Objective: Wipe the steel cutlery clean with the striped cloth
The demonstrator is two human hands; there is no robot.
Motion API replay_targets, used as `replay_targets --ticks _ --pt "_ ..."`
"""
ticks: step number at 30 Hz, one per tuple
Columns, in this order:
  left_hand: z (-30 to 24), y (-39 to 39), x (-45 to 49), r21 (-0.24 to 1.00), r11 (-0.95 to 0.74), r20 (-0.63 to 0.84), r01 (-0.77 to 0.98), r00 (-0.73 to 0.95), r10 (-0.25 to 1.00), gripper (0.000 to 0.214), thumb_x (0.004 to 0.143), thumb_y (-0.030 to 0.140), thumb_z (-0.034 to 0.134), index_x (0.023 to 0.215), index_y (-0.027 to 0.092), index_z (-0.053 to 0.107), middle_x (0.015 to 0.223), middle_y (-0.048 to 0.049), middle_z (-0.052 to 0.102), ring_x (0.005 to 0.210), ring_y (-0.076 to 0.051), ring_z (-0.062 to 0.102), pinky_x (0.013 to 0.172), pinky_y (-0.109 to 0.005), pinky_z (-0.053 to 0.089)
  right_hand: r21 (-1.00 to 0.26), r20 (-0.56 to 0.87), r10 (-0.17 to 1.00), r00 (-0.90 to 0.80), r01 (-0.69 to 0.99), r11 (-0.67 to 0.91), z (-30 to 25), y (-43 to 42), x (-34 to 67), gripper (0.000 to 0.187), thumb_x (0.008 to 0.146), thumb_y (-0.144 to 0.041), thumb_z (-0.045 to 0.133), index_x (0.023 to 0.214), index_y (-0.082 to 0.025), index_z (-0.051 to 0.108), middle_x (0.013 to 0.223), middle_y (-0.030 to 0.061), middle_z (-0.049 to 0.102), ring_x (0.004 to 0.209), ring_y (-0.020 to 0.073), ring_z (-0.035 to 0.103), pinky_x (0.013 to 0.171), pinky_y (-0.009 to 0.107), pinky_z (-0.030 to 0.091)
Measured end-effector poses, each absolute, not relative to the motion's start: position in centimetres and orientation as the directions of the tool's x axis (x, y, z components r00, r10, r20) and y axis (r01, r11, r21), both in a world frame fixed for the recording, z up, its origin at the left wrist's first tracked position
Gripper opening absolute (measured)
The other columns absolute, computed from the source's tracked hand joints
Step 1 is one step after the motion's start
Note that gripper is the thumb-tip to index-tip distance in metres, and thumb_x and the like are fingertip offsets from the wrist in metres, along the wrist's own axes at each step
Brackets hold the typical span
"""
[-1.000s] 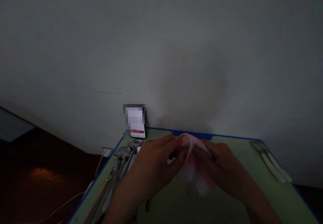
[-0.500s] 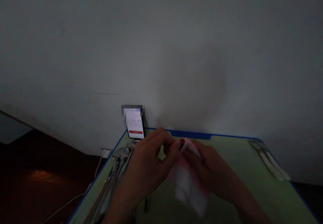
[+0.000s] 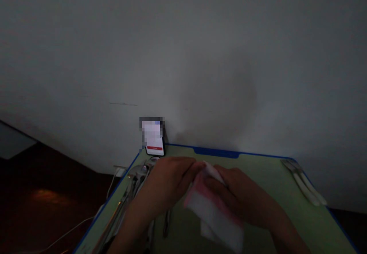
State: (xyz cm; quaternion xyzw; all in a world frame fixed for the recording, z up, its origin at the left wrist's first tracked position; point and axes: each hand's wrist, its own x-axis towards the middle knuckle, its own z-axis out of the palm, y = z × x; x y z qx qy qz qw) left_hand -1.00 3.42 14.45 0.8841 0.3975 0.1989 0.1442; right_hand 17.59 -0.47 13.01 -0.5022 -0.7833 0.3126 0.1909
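Note:
My right hand (image 3: 236, 193) is closed on a white cloth with pink bands (image 3: 215, 215), which hangs below the fingers over the table. My left hand (image 3: 172, 181) is curled, its fingertips meeting the cloth's upper corner. Whatever lies between those left fingers is hidden by the hand and the cloth. Under the left wrist a slim dark handle (image 3: 166, 223) shows; I cannot tell whether it lies on the table or is held. Several metal utensils (image 3: 137, 173) lie in a pile left of my left forearm, partly covered by it.
The green table (image 3: 266, 185) has a blue edge and stands against a grey wall (image 3: 218, 55). A lit phone (image 3: 155, 149) leans on the wall at the back left. Two pale-handled forks (image 3: 306, 185) lie at the right edge. A white cable (image 3: 74, 231) runs down at left.
The left hand has turned flatter, its raised knuckles now lower and its fingers closer together. The cloth has spread wider and swung down towards the right.

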Motion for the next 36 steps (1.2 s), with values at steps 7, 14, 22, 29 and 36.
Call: replay_targets --ticks 7,14,22,29,36 --pt "15.2 3.3 -1.9 0.514 -0.579 0.246 0.633 0.539 0.806 0.039 0.093 0.033 0.034 0.071 0.016 0.061 0.058 0.0005 0.06 0.054 -0.01 0.054 0.05 -0.02 0.037 -0.727 -0.113 0.871 -0.478 0.637 0.256 14.8 -1.4 20.3 0.023 0.088 -0.038 0.041 0.09 -0.02 0.056 0.087 0.0036 0.064 0.076 0.0147 0.057 0.067 0.027 0.041" --pt "15.8 1.9 -1.0 0.514 -0.589 0.283 0.623 0.525 0.803 0.04 0.093 0.031 0.036 0.061 0.017 0.055 0.05 0.0037 0.052 0.044 -0.007 0.046 0.046 -0.021 0.03 -0.642 -0.133 0.89 -0.437 0.722 0.258 15.3 -3.1 19.7 0.025 0.085 -0.042 0.043 0.089 -0.021 0.056 0.083 0.0044 0.064 0.073 0.017 0.057 0.06 0.028 0.037" --pt "16.0 -0.1 0.0 0.374 -0.605 0.252 0.703 0.551 0.796 0.046 0.092 0.034 0.035 0.052 0.016 0.048 0.044 0.0044 0.044 0.041 -0.008 0.039 0.045 -0.024 0.024 -0.503 -0.034 0.923 -0.384 0.804 0.316 15.2 -4.3 16.5 0.029 0.09 -0.04 0.033 0.088 -0.019 0.053 0.079 0.0055 0.065 0.068 0.018 0.059 0.056 0.028 0.03" --pt "15.8 -0.8 -1.5 0.59 -0.498 0.167 0.635 0.508 0.845 0.05 0.092 0.039 0.033 0.05 0.015 0.048 0.046 0.0047 0.042 0.044 -0.007 0.04 0.043 -0.019 0.028 -0.454 0.047 0.908 -0.417 0.801 0.391 14.7 -5.7 15.9 0.029 0.092 -0.036 0.031 0.088 -0.019 0.054 0.081 0.0051 0.065 0.067 0.0164 0.058 0.057 0.028 0.031" --pt "15.0 -0.8 -2.0 0.716 -0.439 0.082 0.542 0.56 0.824 0.045 0.091 0.039 0.035 0.065 0.015 0.062 0.051 0.0032 0.05 0.045 -0.007 0.045 0.042 -0.017 0.032 -0.58 -0.011 0.896 -0.444 0.733 0.356 15.2 -6.8 18.8 0.032 0.09 -0.041 0.035 0.09 -0.018 0.057 0.083 0.0058 0.064 0.072 0.0148 0.056 0.066 0.028 0.038"
